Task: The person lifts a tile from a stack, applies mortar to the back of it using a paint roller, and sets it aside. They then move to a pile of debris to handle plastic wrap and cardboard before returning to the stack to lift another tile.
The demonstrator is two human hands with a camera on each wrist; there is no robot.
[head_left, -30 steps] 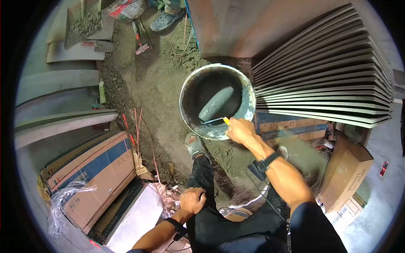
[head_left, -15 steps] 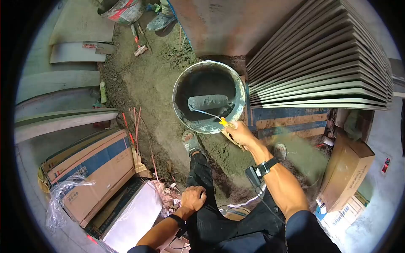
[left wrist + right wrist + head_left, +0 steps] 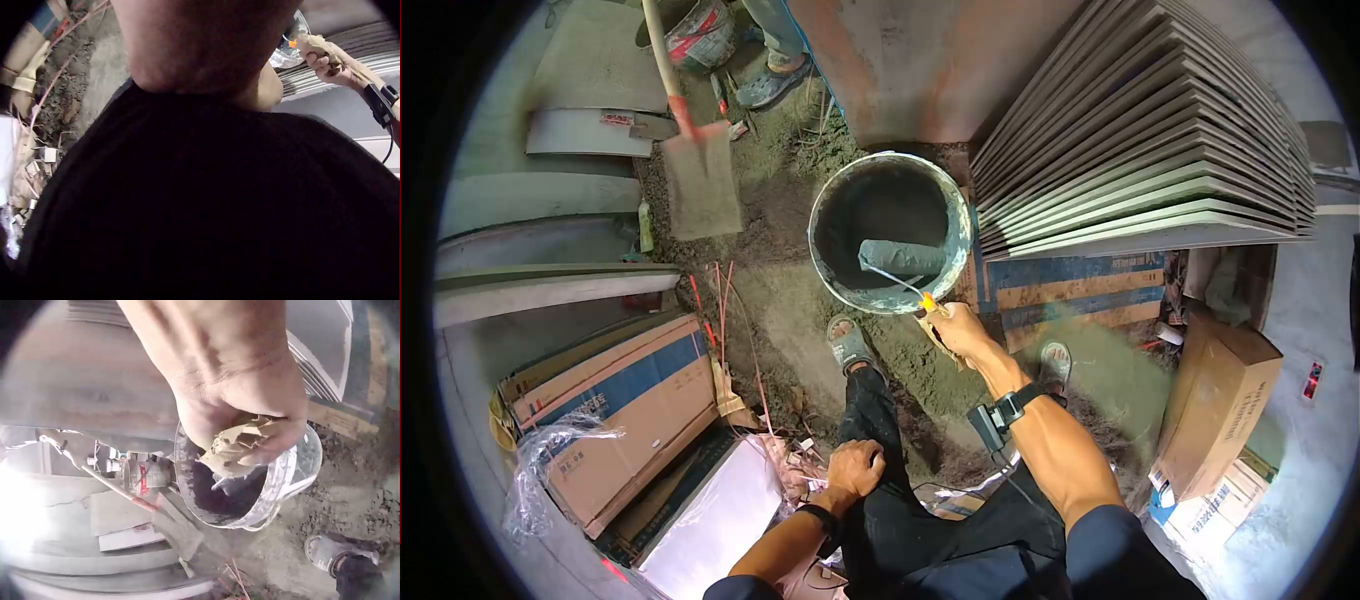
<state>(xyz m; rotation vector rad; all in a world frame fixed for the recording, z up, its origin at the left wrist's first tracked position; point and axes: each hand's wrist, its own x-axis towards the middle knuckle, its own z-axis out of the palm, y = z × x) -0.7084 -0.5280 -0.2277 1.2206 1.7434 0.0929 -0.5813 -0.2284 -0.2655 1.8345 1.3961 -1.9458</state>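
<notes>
My right hand grips the handle of a paint roller by the near rim of a large round bucket. The grey-coated roller cover lies across the dark liquid inside, low in the bucket, with its wire frame running to the yellow handle end. Ragged, pale wrapping covers the handle under my fingers in the right wrist view. My left hand rests on my left knee with its fingers loosely bent and holds nothing. Dark trousers and skin fill most of the left wrist view.
Right of the bucket stands a fanned stack of large thin slabs. A shovel is at the upper left, near another bucket and another person's clog. Cardboard boxes lean at the left; one more box stands at right.
The roller has swung from a steep slant to lying nearly level in the bucket, while my right hand shifted slightly. A shovel blade has come down onto the ground at upper left. My left hand stays put.
</notes>
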